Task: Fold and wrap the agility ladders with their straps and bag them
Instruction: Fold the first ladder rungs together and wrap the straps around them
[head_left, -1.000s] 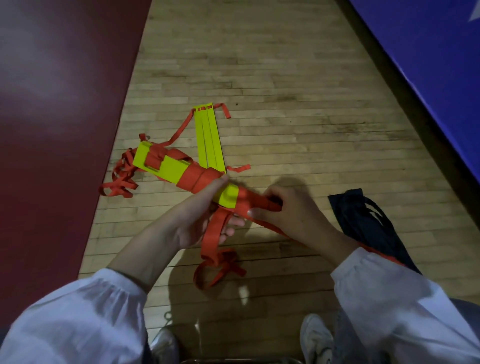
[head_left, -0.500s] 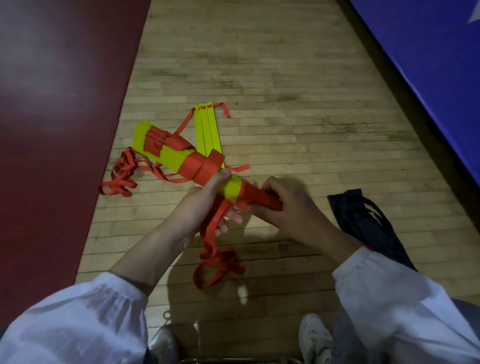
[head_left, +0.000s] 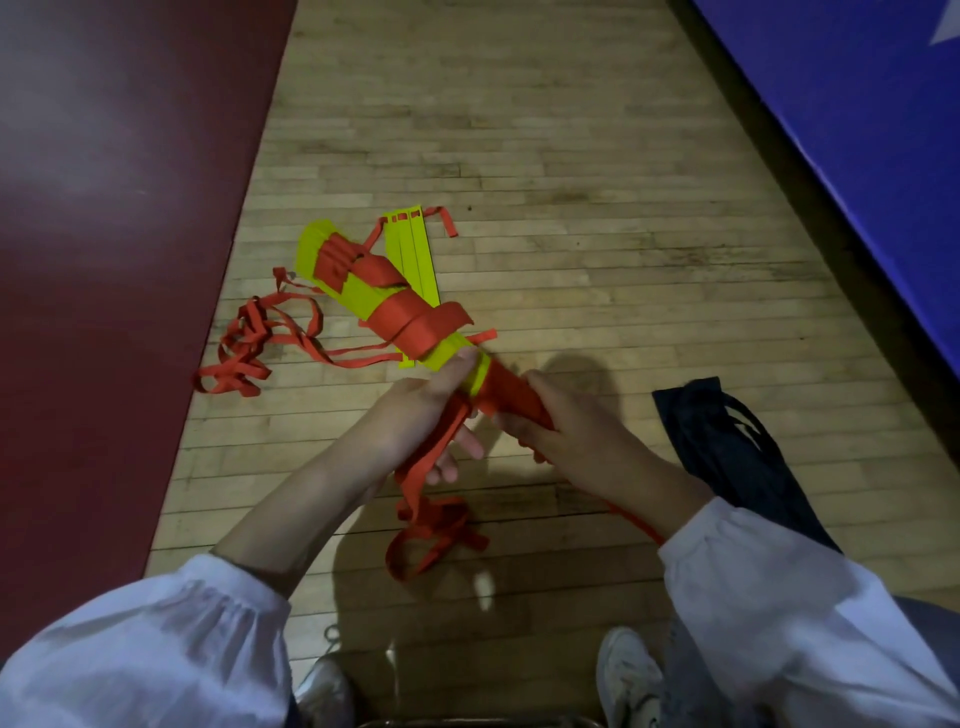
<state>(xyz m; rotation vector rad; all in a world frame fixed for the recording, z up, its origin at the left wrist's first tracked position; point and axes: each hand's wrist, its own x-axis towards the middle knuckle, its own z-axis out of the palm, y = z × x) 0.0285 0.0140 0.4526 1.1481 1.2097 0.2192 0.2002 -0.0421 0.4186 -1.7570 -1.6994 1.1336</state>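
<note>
Both hands grip a half-wrapped agility ladder above the wooden floor.

The left hand (head_left: 415, 415) curls around the bundle of flat yellow plastic rungs bound in orange webbing straps (head_left: 358, 301), thumb on a rung. The right hand (head_left: 566, 431) clasps its near, strap-covered end. A loose orange strap tail (head_left: 431, 499) hangs from the left hand to the floor (head_left: 597, 208). A dark drawstring fabric bag (head_left: 727, 447) lies to the right, and a few more yellow rungs (head_left: 413, 249) lie beyond the bundle.
</note>
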